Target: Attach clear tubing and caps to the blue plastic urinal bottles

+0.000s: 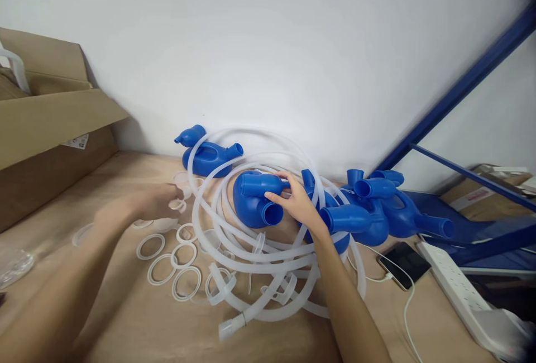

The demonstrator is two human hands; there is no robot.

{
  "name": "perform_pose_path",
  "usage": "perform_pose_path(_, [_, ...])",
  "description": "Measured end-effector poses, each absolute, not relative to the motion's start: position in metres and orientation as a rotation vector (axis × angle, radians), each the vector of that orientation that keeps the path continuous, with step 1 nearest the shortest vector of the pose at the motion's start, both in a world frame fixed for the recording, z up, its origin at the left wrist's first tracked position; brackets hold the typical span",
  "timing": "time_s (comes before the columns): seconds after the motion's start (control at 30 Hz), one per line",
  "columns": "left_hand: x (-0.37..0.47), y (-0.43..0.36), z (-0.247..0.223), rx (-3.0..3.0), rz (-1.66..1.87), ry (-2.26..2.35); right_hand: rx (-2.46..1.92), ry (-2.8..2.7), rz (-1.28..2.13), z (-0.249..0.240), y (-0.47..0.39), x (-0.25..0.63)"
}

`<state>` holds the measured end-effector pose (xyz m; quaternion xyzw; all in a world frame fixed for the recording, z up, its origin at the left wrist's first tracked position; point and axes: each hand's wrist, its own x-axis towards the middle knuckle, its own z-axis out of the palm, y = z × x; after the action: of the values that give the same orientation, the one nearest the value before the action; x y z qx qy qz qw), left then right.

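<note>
My right hand [295, 198] grips the narrow end of a blue plastic spout piece [255, 185], thumb below and fingers above. The piece lies across a blue handled bottle [247, 212] whose round mouth faces me. My left hand [161, 201], smeared by motion, is closed with a white ring [178, 205] at its fingertips. Several more white rings [186, 283] lie flat on the brown tabletop below it. Coils of translucent white hose [259, 267] loop around the bottle, and one hose end [228, 328] points toward me.
Several other blue bottles [372, 226] crowd the right, and another blue bottle [205, 161] stands at the back left. A phone [404, 265] with a white cable lies near a power strip [452, 285]. At left stands a cardboard box [54, 123]; a blue metal frame [460, 92] rises at right.
</note>
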<state>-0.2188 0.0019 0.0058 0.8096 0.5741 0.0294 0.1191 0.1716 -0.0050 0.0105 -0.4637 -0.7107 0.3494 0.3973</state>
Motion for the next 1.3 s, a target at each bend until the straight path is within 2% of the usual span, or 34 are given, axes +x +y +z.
perform_pose_path(0.03, [-0.219, -0.004, 0.019, 2.362, 0.085, 1.771, -1.176, -1.784, 0.894, 0.011, -0.005, 0.171])
perform_pose_path(0.1, [-0.207, -0.015, 0.042, 2.431, 0.394, 1.79, -1.186, -1.772, 0.878, 0.012, -0.006, 0.168])
perform_pose_path(0.17, [-0.178, -0.018, 0.054, 2.353, 0.771, 1.58, -1.188, -1.752, 0.875, 0.011, -0.005, 0.167])
perform_pose_path(0.23, [-0.145, -0.012, 0.052, 2.182, 0.946, 1.287, -1.184, -1.723, 0.902, 0.009, -0.004, 0.166])
perform_pose_path(0.33, [-0.11, 0.006, 0.031, 2.081, 0.972, 1.091, -1.154, -1.668, 0.963, 0.005, -0.002, 0.168])
perform_pose_path(0.47, [-0.105, 0.022, 0.006, 1.841, 0.988, 0.977, -1.125, -1.629, 1.063, 0.003, -0.001, 0.17])
perform_pose_path(0.83, [-0.097, 0.023, -0.012, 1.738, 1.238, 0.857, -1.106, -1.596, 1.123, -0.001, 0.003, 0.171])
perform_pose_path(1.1, [-0.095, 0.014, -0.003, 2.171, 1.295, 0.934, -1.086, -1.646, 1.139, -0.001, 0.003, 0.175])
perform_pose_path(1.3, [-0.087, 0.009, -0.01, 2.254, 1.414, 0.845, -1.123, -1.61, 1.154, 0.003, 0.002, 0.175])
